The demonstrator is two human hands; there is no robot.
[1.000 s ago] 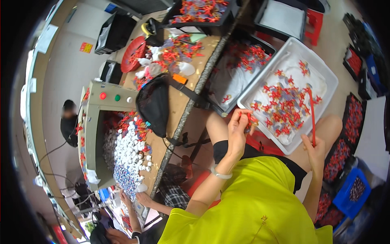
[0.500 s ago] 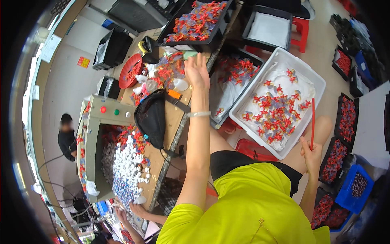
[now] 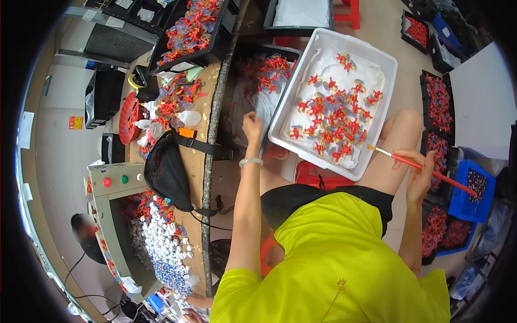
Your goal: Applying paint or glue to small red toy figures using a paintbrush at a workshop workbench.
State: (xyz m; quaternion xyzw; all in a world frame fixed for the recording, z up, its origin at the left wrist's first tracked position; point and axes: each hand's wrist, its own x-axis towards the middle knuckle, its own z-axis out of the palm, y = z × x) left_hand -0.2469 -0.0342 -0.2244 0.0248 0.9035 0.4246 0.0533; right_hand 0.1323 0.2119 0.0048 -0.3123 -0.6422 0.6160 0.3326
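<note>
My right hand (image 3: 419,175) grips a thin red paintbrush (image 3: 396,152) by its handle, the bristle end pointing left towards the white tray (image 3: 371,43). Inside that tray, several small red figures (image 3: 328,114) with clear purplish and yellow parts lie on a white cloth. My left hand (image 3: 252,127) is closed, fingers curled, in the air above a black bin (image 3: 237,102) left of the tray. Whatever it may hold is hidden. More red figures (image 3: 272,70) lie in that bin on white cloth.
On the workbench (image 3: 207,161) at left lie a black mesh waist bag (image 3: 168,172), a white bottle (image 3: 188,118), a red dish (image 3: 128,119) and a machine with buttons (image 3: 116,180), white pieces heaped at it. Bins of red parts (image 3: 439,102) stand at right. Another person's hand (image 3: 199,300) shows lower left.
My left hand has come back from over the bench and closed from open. My right hand has tipped the paintbrush from upright to slanting, bristles towards the tray. The whole view has shifted.
</note>
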